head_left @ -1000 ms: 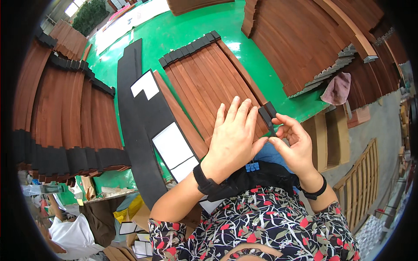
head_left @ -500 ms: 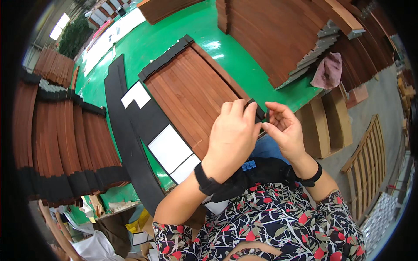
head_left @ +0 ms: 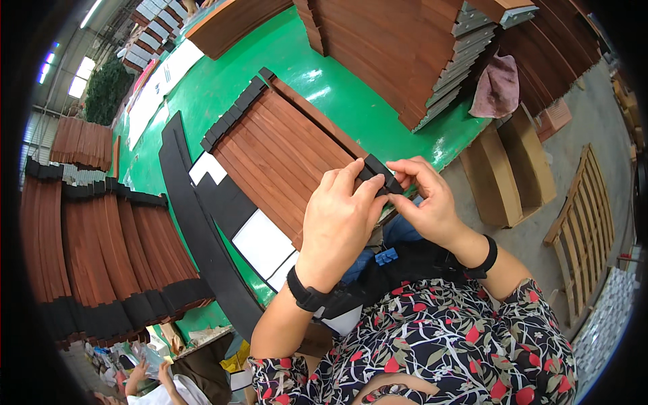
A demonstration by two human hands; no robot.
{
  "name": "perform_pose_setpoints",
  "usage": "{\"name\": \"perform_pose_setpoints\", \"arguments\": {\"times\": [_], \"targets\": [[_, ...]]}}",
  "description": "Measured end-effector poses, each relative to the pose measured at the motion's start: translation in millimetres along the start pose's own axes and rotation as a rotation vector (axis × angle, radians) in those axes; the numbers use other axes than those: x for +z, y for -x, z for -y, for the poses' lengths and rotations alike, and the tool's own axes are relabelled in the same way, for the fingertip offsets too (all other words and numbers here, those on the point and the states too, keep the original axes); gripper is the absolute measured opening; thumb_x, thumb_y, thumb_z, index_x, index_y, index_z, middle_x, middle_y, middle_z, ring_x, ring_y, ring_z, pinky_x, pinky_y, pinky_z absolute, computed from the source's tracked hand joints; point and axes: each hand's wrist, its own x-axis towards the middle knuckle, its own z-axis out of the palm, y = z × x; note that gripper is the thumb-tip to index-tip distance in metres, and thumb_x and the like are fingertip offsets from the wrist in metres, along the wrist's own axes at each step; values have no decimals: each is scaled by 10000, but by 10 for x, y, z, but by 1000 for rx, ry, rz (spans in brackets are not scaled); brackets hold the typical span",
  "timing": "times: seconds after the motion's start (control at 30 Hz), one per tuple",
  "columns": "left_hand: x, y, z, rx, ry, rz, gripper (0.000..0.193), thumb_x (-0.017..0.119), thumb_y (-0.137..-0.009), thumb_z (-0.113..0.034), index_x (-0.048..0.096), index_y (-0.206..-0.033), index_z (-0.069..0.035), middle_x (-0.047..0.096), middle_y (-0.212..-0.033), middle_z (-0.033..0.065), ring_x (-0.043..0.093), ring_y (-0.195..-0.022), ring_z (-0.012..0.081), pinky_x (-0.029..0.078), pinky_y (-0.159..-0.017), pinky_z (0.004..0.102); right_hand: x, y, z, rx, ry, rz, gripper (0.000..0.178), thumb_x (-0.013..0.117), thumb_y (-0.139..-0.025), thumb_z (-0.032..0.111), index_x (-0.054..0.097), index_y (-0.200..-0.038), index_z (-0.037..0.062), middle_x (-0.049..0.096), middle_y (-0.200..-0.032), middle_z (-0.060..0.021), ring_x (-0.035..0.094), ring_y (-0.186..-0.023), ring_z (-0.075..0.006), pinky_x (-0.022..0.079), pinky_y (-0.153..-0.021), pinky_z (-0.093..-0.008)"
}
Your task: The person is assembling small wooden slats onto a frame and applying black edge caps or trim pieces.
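Note:
At the near right corner of a stack of brown wood-look planks [head_left: 270,145], both hands work on a black end cap [head_left: 382,173] at the end of the outermost plank. My left hand [head_left: 342,216] curls over from the left, fingertips pressing on the cap and the plank end. Fingers and thumb of my right hand [head_left: 430,206] close on the cap's outer end. Part of the cap is hidden under the fingers. Black pieces [head_left: 236,111] cover the far ends of the stacked planks.
Long black strips [head_left: 196,223] and white sheets [head_left: 263,244] lie on the green table [head_left: 351,101] beside the stack. More planks [head_left: 115,250] stand left, others [head_left: 385,54] far right with a pink cloth [head_left: 496,88]. Right: a cardboard box [head_left: 503,179] and wooden pallet [head_left: 584,223]. Another person's hands [head_left: 152,374] show lower left.
My right hand's small black piece, earlier held just off the plank end, is now against it. My left fingers have spread along the end. The whole view has shifted slightly.

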Motion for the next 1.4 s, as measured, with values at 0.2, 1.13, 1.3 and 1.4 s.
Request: {"name": "perform_pose_setpoints", "arguments": {"times": [0.2,1.13,1.3,1.4], "targets": [[45,20,17,-86,4,-67,409,851,-728,-216,702,-1058,-24,730,-1139,115,669,-947,299,547,-839,386,4,10,7,-29,37,-6,464,689,-796,-85,644,-1242,34,609,-1067,-85,595,-919,-179,509,-820,-300],[69,-34,71,-206,119,-124,108,746,-830,-50,698,-919,-12,698,-984,121,656,-927,322,533,-806,400,-2,25,115,-42,143,11,422,717,-803,-58,666,-1211,38,619,-1060,-85,597,-902,-182,504,-810,-297],[106,-19,90,-199,184,-174,111,748,-828,-62,701,-923,-27,693,-973,120,640,-927,327,526,-805,415,14,48,74,-25,127,-3,446,722,-810,-52,636,-1238,41,621,-1063,-85,592,-902,-169,503,-812,-287],[50,34,124,-167,205,-136,302,761,-828,-87,681,-1114,-39,686,-1130,136,636,-1057,344,527,-882,408,42,110,1,9,44,-67,414,731,-811,-54,619,-1198,42,622,-1062,-86,590,-891,-166,505,-807,-282]]}}
